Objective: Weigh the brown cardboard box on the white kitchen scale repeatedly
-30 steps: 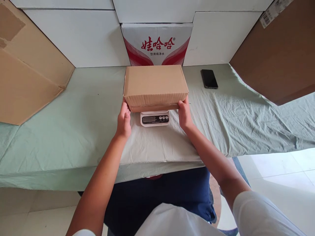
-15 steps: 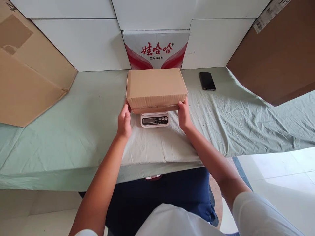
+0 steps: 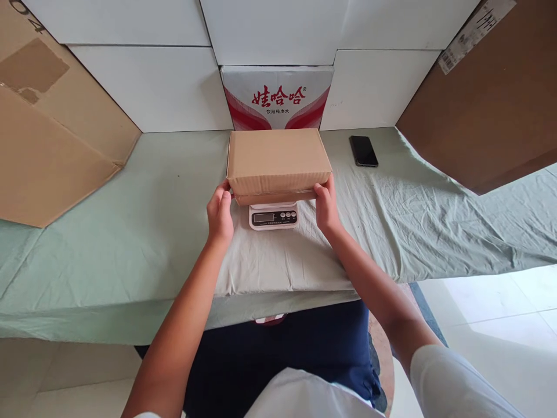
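Cardboard makes up the closed brown box (image 3: 277,162) that sits on a small white kitchen scale (image 3: 274,216) at the middle of the worktop (image 3: 130,232). The box covers the far part of the scale, so only the near strip with the dark display and the round buttons shows below its near edge.

The person's left hand (image 3: 220,213) is at the near left corner of the box, fingers curled loosely, the fingertips touching the lower edge of the box. The right hand (image 3: 326,206) is at the near right corner in the same way, the thumb against the near face and the fingers half bent around the side. Both hands press lightly on the box from either side; whether they bear any of its weight cannot be told.

A pale green cloth (image 3: 435,220) covers the worktop, smooth on the left and wrinkled on the right. A black phone (image 3: 363,151) lies flat on the cloth, far right of the box and well apart from it. Just behind the box a white carton with red print (image 3: 277,97) stands against a wall of white blocks (image 3: 148,87). A large tan cardboard sheet (image 3: 47,139) leans at the far left, and a darker brown one (image 3: 491,98) leans at the far right.
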Motion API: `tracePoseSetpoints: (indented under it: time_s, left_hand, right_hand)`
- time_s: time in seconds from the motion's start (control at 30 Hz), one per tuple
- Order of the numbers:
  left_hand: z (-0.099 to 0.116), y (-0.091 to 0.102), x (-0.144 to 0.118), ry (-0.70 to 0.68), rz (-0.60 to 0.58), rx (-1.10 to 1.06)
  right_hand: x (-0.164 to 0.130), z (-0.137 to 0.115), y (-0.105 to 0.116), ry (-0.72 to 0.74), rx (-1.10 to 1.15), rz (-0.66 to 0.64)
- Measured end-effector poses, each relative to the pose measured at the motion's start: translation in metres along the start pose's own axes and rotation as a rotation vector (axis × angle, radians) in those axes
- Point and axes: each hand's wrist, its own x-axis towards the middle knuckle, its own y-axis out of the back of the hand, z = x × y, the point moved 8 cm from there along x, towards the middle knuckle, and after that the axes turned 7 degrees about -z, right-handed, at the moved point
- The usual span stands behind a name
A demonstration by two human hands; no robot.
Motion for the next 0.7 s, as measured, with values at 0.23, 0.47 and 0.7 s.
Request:
tracePoseSetpoints:
  time_s: [0.23, 0.47, 0.7]
  left_hand:
    - [-0.006, -0.005, 0.030, -0.017, 0.020, -0.031]
    - [-0.024, -0.015, 0.094, -0.074, 0.049, -0.131]
    - [-0.087, -0.025, 0.123, 0.090, 0.058, -0.175]
  right_hand:
    - [0.005, -0.007, -0.020, -0.012, -0.004, -0.048]
    - [0.053, -0.003, -0.034, 0.034, 0.004, -0.013]
    - [0.120, 0.031, -0.031, 0.105, -0.048, -0.034]
